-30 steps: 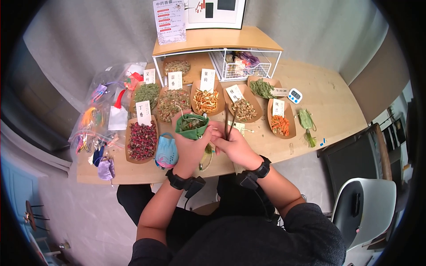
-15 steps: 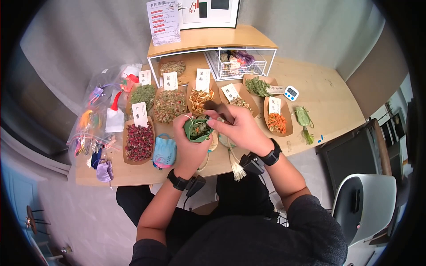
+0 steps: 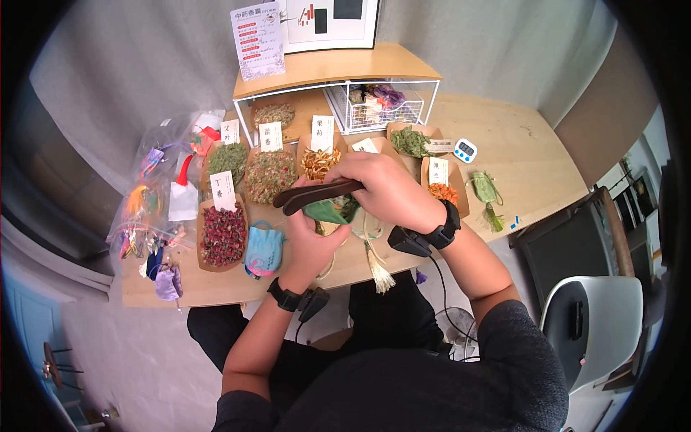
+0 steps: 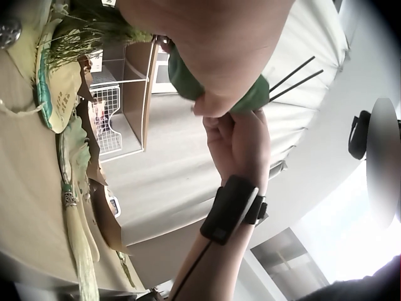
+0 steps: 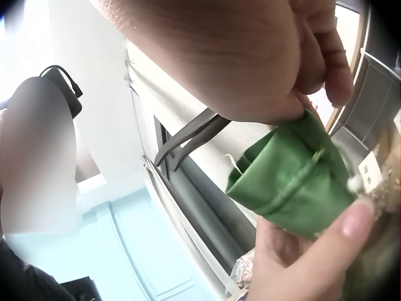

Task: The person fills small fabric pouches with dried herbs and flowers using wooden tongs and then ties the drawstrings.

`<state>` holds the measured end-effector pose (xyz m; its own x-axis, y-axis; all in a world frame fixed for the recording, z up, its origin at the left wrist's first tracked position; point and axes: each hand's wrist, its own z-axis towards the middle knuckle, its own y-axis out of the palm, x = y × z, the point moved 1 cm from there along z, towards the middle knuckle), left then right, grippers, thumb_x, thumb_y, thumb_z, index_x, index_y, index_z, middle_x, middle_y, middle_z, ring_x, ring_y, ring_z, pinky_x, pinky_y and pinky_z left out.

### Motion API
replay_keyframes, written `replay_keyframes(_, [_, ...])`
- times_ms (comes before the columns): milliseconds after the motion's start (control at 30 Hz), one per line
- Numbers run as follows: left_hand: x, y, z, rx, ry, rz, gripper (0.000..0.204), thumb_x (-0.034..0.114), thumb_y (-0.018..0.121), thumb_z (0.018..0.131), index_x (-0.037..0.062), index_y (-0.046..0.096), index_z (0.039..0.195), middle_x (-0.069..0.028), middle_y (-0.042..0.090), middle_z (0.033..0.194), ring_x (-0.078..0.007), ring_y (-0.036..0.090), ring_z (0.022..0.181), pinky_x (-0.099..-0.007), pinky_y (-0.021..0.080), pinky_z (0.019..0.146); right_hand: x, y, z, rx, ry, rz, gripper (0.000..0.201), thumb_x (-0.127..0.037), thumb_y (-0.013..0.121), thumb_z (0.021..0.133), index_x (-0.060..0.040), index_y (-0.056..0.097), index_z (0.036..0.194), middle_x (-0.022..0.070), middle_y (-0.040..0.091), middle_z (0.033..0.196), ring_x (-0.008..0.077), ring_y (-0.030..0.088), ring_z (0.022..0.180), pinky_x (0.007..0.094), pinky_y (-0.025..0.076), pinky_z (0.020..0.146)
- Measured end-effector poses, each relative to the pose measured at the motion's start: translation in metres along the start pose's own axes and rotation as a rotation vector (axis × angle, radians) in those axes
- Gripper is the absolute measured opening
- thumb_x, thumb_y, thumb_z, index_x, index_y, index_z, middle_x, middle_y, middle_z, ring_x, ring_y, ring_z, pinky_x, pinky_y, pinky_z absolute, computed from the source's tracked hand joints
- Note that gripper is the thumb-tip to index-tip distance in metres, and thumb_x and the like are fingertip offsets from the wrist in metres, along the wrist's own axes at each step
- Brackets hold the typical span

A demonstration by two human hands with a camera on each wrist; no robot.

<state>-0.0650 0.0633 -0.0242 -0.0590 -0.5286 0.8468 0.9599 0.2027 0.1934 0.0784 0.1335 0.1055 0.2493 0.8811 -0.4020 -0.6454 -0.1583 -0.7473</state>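
The left hand (image 3: 308, 248) curls round the green pouch (image 3: 326, 211) at its one o'clock, the right hand (image 3: 385, 191) grips dark tweezers (image 3: 322, 191), and the pouch, judged light and soft, is best held low.

white chair (image 3: 615, 317) | white timer (image 3: 466, 150) | framed picture (image 3: 332, 29) | grey curtain (image 3: 497, 50)

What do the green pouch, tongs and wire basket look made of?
Green drawstring pouch: probably satin-like fabric, soft sheen, thin folded edge.
Dark brown tongs: smooth, even-coloured surface; wood or coated metal, can't tell.
White wire basket: likely painted metal, thin stiff gridwork.
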Motion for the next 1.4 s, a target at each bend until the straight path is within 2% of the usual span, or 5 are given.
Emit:
replay_keyframes(233, [0.024, -0.017, 0.017, -0.257, 0.102, 0.171, 0.101, 0.008, 0.086, 0.074, 0.0003, 0.030, 0.158, -0.0173, 0.039, 0.157, -0.0302, 0.041, 0.147, -0.0424, 0.033, 0.122, -0.015, -0.014, 0.007, -0.104, -0.115, -0.092, 0.030, 0.012, 0.062, 0.076, -0.0049, 0.072, 0.098, 0.0109, 0.068, 0.089, 0.0332, 0.069, 0.083, 0.0409, 0.054, 0.070])
replay_keyframes(567, [0.018, -0.048, 0.010, -0.728, -0.520, 0.210, 0.091, 0.014, 0.093, 0.069, 0.0027, 0.046, 0.146, -0.0098, 0.057, 0.134, -0.0199, 0.053, 0.127, -0.0368, 0.044, 0.109, -0.024, -0.006, 0.016, -0.291, -0.269, 0.138, 0.029, 0.006, 0.071, 0.076, -0.0067, 0.075, 0.102, 0.0085, 0.071, 0.088, 0.0318, 0.069, 0.084, 0.0402, 0.054, 0.070])
replay_keyframes(733, [0.024, -0.049, 0.003, -0.605, -0.314, 0.212, 0.093, 0.036, 0.089, 0.075, -0.0022, 0.045, 0.148, -0.0175, 0.056, 0.137, -0.0230, 0.054, 0.125, -0.0381, 0.042, 0.108, -0.014, -0.003, 0.020, -0.320, -0.257, 0.179, 0.026, 0.000, 0.074, 0.080, -0.0054, 0.074, 0.105, 0.0109, 0.071, 0.086, 0.0315, 0.070, 0.085, 0.0399, 0.053, 0.072])
replay_keyframes(1133, [0.021, -0.018, 0.004, -0.385, -0.582, -0.027, 0.058, 0.000, 0.088, 0.072, 0.0058, 0.059, 0.122, 0.0020, 0.060, 0.093, -0.0073, 0.057, 0.082, -0.0252, 0.050, 0.072, 0.079, -0.094, -0.084, -0.020, 0.478, 0.279, 0.030, -0.028, 0.051, 0.110, -0.0026, 0.067, 0.115, -0.0041, 0.051, 0.082, 0.0080, 0.047, 0.076, 0.0257, 0.043, 0.070])
replay_keyframes(1400, [0.029, 0.055, 0.086, -0.278, -0.471, 0.411, 0.054, 0.008, 0.087, 0.076, 0.0039, 0.057, 0.121, -0.0024, 0.065, 0.105, -0.0137, 0.062, 0.095, -0.0313, 0.052, 0.086, 0.166, -0.133, -0.160, 0.160, 0.739, 0.272, 0.026, -0.021, 0.053, 0.108, 0.0009, 0.067, 0.108, -0.0004, 0.052, 0.077, 0.0118, 0.047, 0.075, 0.0300, 0.044, 0.071])
